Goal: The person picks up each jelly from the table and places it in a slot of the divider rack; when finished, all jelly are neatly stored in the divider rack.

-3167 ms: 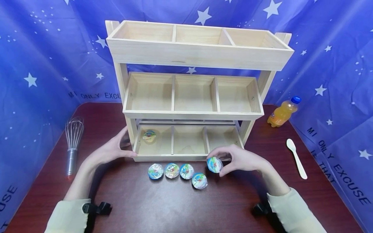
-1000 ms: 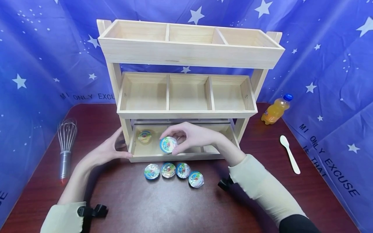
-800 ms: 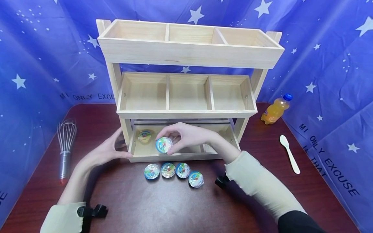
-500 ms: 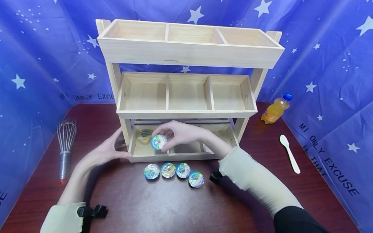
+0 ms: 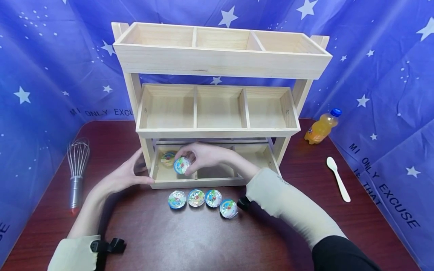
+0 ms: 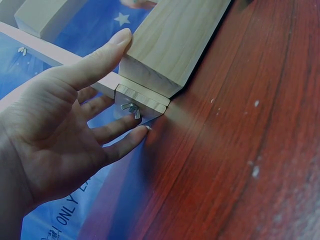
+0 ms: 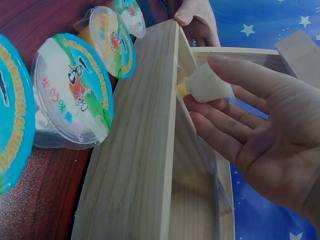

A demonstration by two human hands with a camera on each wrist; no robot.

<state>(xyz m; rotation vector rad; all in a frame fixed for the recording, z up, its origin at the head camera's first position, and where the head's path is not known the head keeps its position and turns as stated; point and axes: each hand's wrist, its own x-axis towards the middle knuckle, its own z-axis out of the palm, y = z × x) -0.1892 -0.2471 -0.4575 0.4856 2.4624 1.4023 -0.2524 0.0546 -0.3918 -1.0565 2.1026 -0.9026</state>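
My right hand (image 5: pixel 207 155) pinches a small jelly cup (image 5: pixel 181 165) with a blue-rimmed foil lid, over the lower tier's left compartment. In the right wrist view the cup (image 7: pixel 206 84) is milky white, between thumb and fingertips. A yellowish jelly cup (image 5: pixel 167 159) sits in that same compartment, just left of it. Fingers spread, my left hand (image 5: pixel 125 175) is at the lower left corner of the wooden rack (image 5: pixel 217 62); its thumb touches the front corner and its fingers reach along the side near a wing nut (image 6: pixel 131 109). Several more jelly cups (image 5: pixel 196 198) lie before the rack.
A whisk (image 5: pixel 76 171) lies on the dark red table (image 5: pixel 176 241) at the left. To the right are an orange drink bottle (image 5: pixel 320 128) and a white spoon (image 5: pixel 338 178). A blue star-printed cloth (image 5: pixel 369 75) hangs behind. Dividers part each rack tier into three compartments.
My right hand has carried the jelly cup from in front of the rack's right side leftward to the lower left compartment. My left hand has stayed at the rack's corner.
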